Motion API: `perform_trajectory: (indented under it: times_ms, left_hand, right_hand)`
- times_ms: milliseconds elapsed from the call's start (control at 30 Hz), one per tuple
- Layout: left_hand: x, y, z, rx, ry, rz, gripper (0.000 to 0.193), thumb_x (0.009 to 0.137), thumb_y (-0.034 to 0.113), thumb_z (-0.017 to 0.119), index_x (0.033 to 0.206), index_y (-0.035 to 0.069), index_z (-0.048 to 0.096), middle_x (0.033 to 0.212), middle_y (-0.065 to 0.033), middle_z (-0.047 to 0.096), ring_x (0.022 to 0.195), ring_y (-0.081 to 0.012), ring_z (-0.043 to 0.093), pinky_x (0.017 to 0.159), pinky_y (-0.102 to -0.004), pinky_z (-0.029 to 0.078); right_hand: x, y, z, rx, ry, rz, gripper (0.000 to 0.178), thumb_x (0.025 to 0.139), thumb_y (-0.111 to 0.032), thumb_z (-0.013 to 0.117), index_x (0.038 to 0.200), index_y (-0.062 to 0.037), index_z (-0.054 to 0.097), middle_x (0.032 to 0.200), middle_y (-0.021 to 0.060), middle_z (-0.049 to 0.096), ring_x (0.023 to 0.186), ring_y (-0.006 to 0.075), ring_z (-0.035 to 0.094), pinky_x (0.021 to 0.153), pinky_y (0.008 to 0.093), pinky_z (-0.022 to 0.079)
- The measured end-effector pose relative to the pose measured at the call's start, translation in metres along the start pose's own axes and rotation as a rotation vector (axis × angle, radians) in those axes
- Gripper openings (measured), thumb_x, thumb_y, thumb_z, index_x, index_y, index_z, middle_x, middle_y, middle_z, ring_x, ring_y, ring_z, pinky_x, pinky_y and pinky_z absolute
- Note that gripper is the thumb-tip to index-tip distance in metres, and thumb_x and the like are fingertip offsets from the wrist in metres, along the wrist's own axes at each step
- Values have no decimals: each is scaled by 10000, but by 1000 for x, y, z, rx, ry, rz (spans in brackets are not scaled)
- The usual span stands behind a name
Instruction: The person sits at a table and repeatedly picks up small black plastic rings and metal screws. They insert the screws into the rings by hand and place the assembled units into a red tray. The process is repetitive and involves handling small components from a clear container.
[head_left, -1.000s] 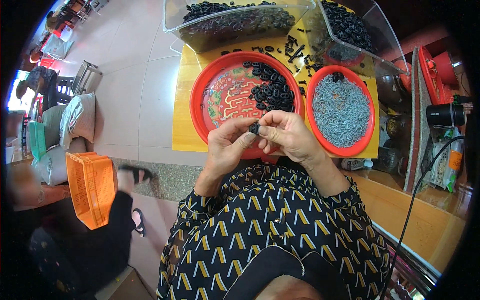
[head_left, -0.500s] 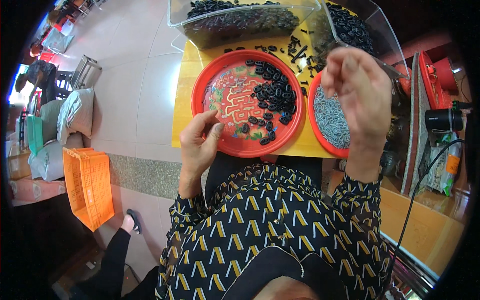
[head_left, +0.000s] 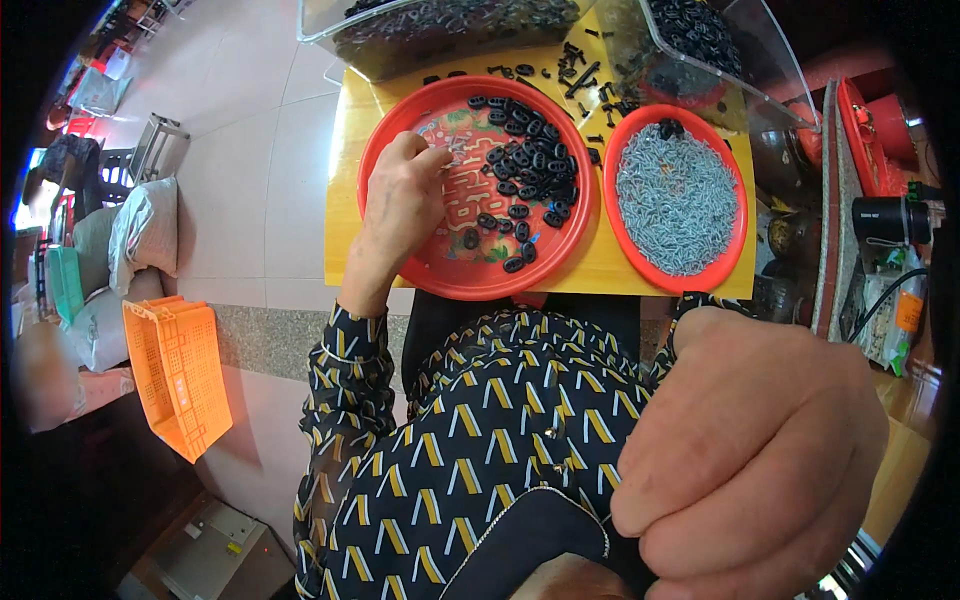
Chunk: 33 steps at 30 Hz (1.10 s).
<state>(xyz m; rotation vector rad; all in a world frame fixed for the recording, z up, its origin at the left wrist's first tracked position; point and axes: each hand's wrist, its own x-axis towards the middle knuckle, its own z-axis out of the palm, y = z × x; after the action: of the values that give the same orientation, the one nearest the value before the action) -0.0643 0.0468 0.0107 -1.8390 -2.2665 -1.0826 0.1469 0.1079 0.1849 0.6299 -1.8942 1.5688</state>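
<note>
My left hand (head_left: 405, 205) is over the left side of a round red tray (head_left: 372, 165) with a gold and floral pattern. Its fingers are curled and pinched together; whatever they hold is hidden. Small black oval pieces with holes (head_left: 540, 165) are heaped on the tray's right side, and several lie loose toward its near rim. Close to the camera at the lower right, my right hand (head_left: 760, 450) looms large with fingers bent inward and tips out of sight, so its contents cannot be made out. Beyond it stands a smaller red tray (head_left: 742, 215) full of silvery screws (head_left: 680, 205).
Two clear plastic bins (head_left: 455, 40) of black parts stand at the table's far side. Loose black bits (head_left: 580, 75) lie on the yellow tabletop (head_left: 345, 225) between bins and trays. An orange crate (head_left: 180, 375) sits on the floor at left. Shelving with a black cylinder (head_left: 885, 220) is at right.
My left hand has moved from the near left rim to farther over the tray, its fingers closing. My right hand has come from above the screws toward the camera. A person's foot at lower left is gone.
</note>
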Motion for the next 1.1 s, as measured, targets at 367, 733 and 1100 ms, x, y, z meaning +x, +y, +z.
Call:
perform_trajectory:
  times_ms: [367, 733, 1100]
  left_hand:
    - [8, -17, 21, 218, -171, 12, 114, 590, 25, 582, 700, -3, 571, 765, -153, 543, 757, -314, 528, 676, -383, 437]
    - [-3, -2, 7, 381, -283, 71, 144, 628, 30, 541, 759, -13, 499, 816, -168, 509, 801, -321, 508, 690, -387, 408]
    - [-12, -8, 7, -21, -28, -16, 143, 698, -65, 462, 832, -32, 500, 719, -189, 518, 696, -356, 524, 612, -407, 424]
  right_hand:
    - [-6, 44, -21, -443, 91, 280, 126, 637, -18, 658, 706, 21, 560, 653, 89, 538, 558, 170, 538, 497, 284, 424]
    - [-93, 137, -12, -1029, -42, 637, 59, 714, -72, 569, 733, -23, 542, 721, 122, 503, 719, 296, 522, 652, 376, 444]
    - [-83, 146, -19, -1132, 57, 586, 45, 686, -19, 542, 731, -19, 541, 737, 131, 506, 753, 288, 510, 677, 367, 429]
